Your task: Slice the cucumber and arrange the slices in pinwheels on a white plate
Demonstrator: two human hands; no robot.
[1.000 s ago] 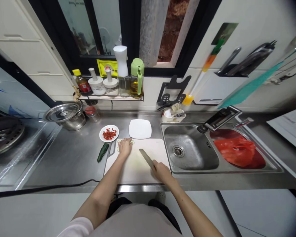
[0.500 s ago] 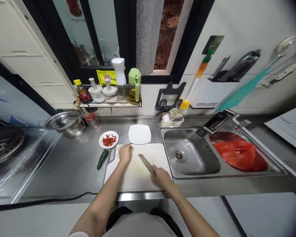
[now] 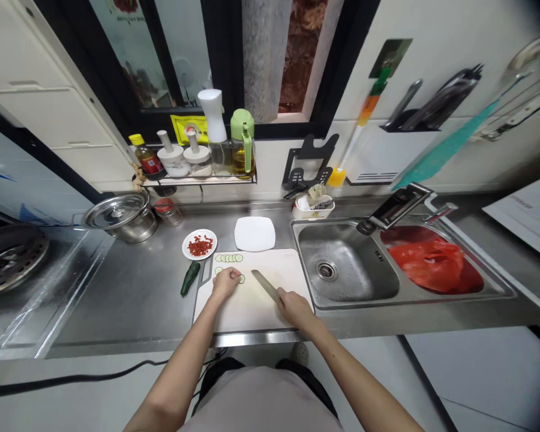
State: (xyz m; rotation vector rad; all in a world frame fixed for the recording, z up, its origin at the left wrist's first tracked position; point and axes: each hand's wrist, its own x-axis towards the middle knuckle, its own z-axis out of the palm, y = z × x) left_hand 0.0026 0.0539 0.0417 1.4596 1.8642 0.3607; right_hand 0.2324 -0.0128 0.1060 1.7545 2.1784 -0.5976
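My right hand is wrapped around the handle of a kitchen knife. Its blade points up and left over the white cutting board. Over the left half of the board, my left hand is closed, thumb and fingers together at a thin cucumber slice. Above that hand a row of overlapping cucumber slices lies along the board's top left edge. Another slice shows partly behind the fingers. A dark green cucumber piece rests on the counter, left of the board.
Behind the board sit a white plate and a small plate of chopped red pieces. A lidded steel pot and a red-lidded jar stand back left. On the right is a double sink with a red plastic bag.
My left hand has moved back toward me, uncovering the row of cucumber slices. The knife stays in my right hand in nearly the same place. The camera view has shifted slightly.
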